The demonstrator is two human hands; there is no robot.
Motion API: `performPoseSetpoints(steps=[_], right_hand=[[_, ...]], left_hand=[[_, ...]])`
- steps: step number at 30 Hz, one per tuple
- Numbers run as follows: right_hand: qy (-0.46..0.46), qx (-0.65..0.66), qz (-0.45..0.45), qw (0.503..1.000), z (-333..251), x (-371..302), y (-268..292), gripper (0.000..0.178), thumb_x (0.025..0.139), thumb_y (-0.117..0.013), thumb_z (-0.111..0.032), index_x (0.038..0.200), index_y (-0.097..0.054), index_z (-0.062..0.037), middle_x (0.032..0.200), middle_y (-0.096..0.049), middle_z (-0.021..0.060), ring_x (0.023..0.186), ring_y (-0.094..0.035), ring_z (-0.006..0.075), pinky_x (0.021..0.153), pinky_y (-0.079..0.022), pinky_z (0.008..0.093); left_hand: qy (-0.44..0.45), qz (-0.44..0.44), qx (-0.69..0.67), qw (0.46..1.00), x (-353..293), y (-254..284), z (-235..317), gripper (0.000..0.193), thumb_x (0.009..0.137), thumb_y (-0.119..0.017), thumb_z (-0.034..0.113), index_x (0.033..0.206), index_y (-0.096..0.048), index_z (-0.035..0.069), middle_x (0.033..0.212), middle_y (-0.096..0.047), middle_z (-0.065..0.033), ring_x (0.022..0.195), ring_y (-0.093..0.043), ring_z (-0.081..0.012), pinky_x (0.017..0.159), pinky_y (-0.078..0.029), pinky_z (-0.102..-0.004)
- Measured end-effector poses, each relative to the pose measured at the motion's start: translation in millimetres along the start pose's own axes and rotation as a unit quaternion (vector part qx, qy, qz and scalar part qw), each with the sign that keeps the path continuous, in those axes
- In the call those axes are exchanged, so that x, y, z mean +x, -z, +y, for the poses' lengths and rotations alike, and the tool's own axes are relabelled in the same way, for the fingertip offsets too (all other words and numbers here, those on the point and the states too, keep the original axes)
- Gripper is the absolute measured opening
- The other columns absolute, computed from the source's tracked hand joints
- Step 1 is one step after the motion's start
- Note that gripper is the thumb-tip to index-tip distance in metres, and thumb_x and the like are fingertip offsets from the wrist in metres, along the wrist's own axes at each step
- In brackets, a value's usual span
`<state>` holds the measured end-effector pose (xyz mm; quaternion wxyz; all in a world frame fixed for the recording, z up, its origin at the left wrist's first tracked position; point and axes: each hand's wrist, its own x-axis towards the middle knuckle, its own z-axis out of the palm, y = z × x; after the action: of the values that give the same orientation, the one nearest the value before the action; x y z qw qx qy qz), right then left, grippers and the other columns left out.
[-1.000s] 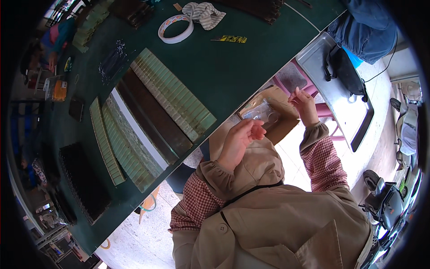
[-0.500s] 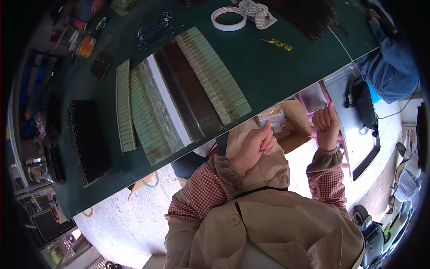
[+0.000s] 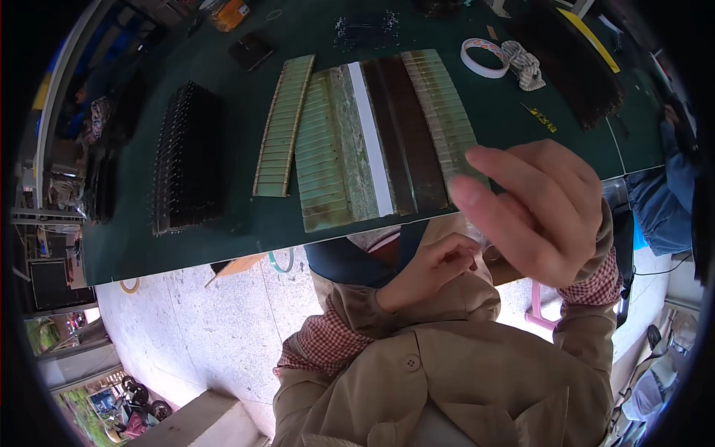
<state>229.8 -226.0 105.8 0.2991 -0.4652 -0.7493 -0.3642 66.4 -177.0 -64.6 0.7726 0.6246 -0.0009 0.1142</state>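
Observation:
My right hand (image 3: 547,212) is raised high over the table's front edge, covering a corner of the panel. Its thumb and index finger are apart with nothing visible between them; the other fingers curl in. Low in front of my body, my left hand (image 3: 428,272) has its fingers bent and the tips together; whatever they may hold is too small to make out. Across the table's near side lies a ribbed green panel (image 3: 322,160) with a white strip (image 3: 370,141) and a dark brown band (image 3: 406,134) along it. Left of it is a narrow ribbed green strip (image 3: 284,127).
A black bristly stack (image 3: 188,160) stands on the green table (image 3: 246,223) at left. Farther back lie thin dark pieces (image 3: 365,31), a tape roll (image 3: 482,72), a striped cloth (image 3: 523,65), a yellow-black cutter (image 3: 540,118) and a dark bundle (image 3: 570,71). Another person's blue sleeve (image 3: 663,208) shows at right.
My right hand has risen toward my head and leftward, its thumb and index finger parting. My left hand has dropped slightly. The view has turned, shifting the table's things rightward.

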Motion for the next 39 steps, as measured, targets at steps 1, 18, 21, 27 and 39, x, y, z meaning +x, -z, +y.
performPoseSetpoints(steps=[1,18,21,27,39], right_hand=[[0.033,0.0,0.018,0.999,-6.2,16.3,3.7,0.023,0.095,-0.048,-0.008,0.109,-0.065,-0.0032,0.092,-0.066,0.0177,0.062,-0.059,0.0215,0.043,-0.045,0.0285],[-0.085,0.129,-0.054,0.986,5.6,54.5,-21.0,0.032,0.101,-0.039,-0.022,0.103,-0.066,-0.0046,0.087,-0.065,0.0137,0.06,-0.057,0.0203,0.047,-0.045,0.0273],[-0.097,0.157,-0.056,0.981,0.2,57.6,-32.7,0.032,0.101,-0.039,-0.023,0.102,-0.066,-0.0046,0.086,-0.065,0.0133,0.059,-0.057,0.0203,0.047,-0.045,0.0273],[-0.112,0.204,-0.051,0.971,-6.3,46.3,-9.8,0.032,0.1,-0.039,-0.024,0.101,-0.066,-0.0046,0.084,-0.065,0.0125,0.059,-0.057,0.0201,0.048,-0.045,0.0273],[-0.238,0.249,-0.071,0.936,-23.2,48.0,-23.9,0.033,0.1,-0.04,-0.025,0.099,-0.066,-0.0047,0.081,-0.066,0.0109,0.059,-0.057,0.0199,0.049,-0.046,0.0273]], left_hand=[[-0.02,0.017,0.025,0.999,-3.3,2.3,5.8,0.026,0.095,-0.057,0.005,0.121,-0.057,0.004,0.101,-0.063,-0.005,0.086,-0.06,-0.0107,0.077,-0.048,-0.0253],[0.112,0.007,-0.066,0.991,-7.5,20.8,10.8,0.018,0.098,-0.054,0.009,0.113,-0.059,0.001,0.092,-0.062,-0.0061,0.084,-0.061,-0.0115,0.075,-0.047,-0.0258],[0.09,0.024,-0.049,0.994,-6.6,23.2,9.5,0.017,0.097,-0.055,0.009,0.112,-0.06,0.002,0.089,-0.063,-0.0065,0.081,-0.062,-0.0121,0.072,-0.048,-0.026],[0.118,0.002,-0.027,0.993,-5.2,23.6,10.5,0.019,0.097,-0.053,0.006,0.114,-0.06,0.0,0.096,-0.062,-0.0062,0.086,-0.059,-0.0116,0.077,-0.047,-0.0266],[0.05,0.065,-0.011,0.997,0.4,23.1,-2.5,0.012,0.094,-0.058,0.008,0.103,-0.063,0.002,0.08,-0.065,-0.0093,0.072,-0.065,-0.0166,0.063,-0.05,-0.0284]])
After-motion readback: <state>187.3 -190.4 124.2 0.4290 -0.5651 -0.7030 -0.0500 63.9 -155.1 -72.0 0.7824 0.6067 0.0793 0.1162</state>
